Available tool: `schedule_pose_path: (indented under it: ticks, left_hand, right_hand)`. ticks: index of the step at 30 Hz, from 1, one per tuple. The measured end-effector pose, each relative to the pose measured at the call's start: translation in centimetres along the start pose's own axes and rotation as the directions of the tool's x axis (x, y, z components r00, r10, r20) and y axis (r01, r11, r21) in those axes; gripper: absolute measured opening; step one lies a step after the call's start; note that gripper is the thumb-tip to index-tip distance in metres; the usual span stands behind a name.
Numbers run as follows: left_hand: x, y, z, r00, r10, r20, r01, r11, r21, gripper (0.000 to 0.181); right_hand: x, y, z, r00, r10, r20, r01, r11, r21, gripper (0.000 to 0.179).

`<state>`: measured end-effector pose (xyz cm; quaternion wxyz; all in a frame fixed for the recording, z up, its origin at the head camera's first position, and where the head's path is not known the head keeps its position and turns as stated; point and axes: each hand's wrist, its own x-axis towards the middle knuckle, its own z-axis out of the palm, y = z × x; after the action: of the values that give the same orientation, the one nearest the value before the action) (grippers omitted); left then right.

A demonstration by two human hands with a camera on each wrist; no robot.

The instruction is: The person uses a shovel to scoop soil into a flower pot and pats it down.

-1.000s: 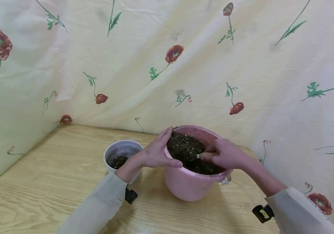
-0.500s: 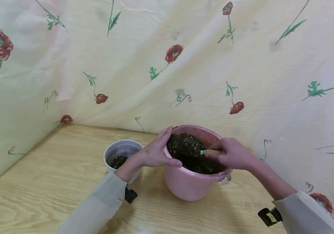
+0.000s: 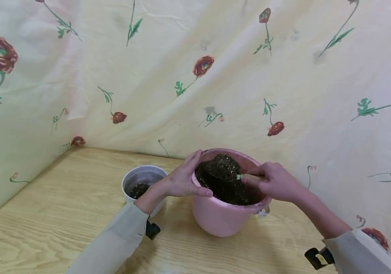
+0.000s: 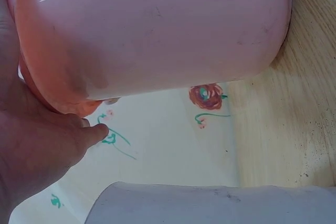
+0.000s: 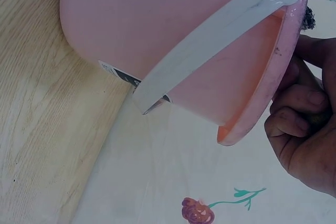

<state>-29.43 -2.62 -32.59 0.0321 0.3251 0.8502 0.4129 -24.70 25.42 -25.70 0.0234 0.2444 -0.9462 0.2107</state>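
A pink bucket [image 3: 217, 220] with dark potting soil [image 3: 231, 196] inside stands upright on the table. My left hand [image 3: 183, 179] grips its left rim, thumb along the outside, as the left wrist view also shows. Inside the bucket, my right hand [image 3: 277, 182] holds a trowel [image 3: 239, 177] by its wooden handle, fingers curled round it in the right wrist view. A heap of soil [image 3: 225, 167] covers the trowel's blade, raised above the hollowed soil near the bucket's back left. The blade itself is mostly hidden.
Left of the bucket stands a whitish pot [image 3: 144, 167] with a little soil at its bottom, partly behind my left forearm. The bucket's white carrying handle [image 5: 210, 38] hangs down its side. A flower-printed cloth [image 3: 140, 76] closes off the wood-grain table [image 3: 45, 213] behind.
My right hand has shifted slightly right and lifted the trowel, bringing a heap of soil up out of the rest. The left hand keeps its grip on the bucket.
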Motion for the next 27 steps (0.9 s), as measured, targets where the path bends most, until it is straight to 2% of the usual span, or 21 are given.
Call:
schedule_pose_path:
  ticks: [4, 6, 11, 19, 22, 27]
  left_hand:
    - [0.0, -0.1, 0.2, 1.0, 0.023, -0.013, -0.023, 0.999, -0.034, 0.129]
    - [0.0, -0.3, 0.2, 0.998, 0.052, -0.023, -0.054, 0.997, -0.059, 0.128]
    - [-0.2, -0.4, 0.2, 0.997, 0.066, -0.036, -0.069, 0.995, -0.077, 0.127]
    - [-0.3, -0.2, -0.3, 0.999, 0.043, -0.019, -0.044, 0.999, -0.019, 0.126]
    - [-0.4, -0.2, -0.5, 0.998, 0.056, -0.008, -0.056, 0.998, -0.027, 0.126]
    - [-0.7, -0.2, -1.0, 0.999, 0.034, -0.004, -0.034, 0.999, -0.027, 0.126]
  right_hand:
    - [-0.2, -0.1, 0.0, 1.0, 0.0, -0.012, 0.0, 1.0, 0.004, 0.026]
    - [-0.3, -0.1, 0.1, 1.0, 0.002, -0.022, -0.002, 1.0, 0.004, 0.027]
    - [-0.3, -0.3, 0.1, 0.999, 0.002, -0.049, -0.002, 1.0, -0.004, 0.028]
    - [-0.3, -0.6, -0.1, 0.998, -0.012, -0.066, 0.012, 1.0, -0.006, 0.028]
    - [-0.2, -0.7, -0.1, 0.997, -0.022, -0.071, 0.022, 1.0, -0.003, 0.028]
    - [-0.1, -0.9, -0.1, 0.997, -0.037, -0.064, 0.038, 0.999, 0.009, 0.027]
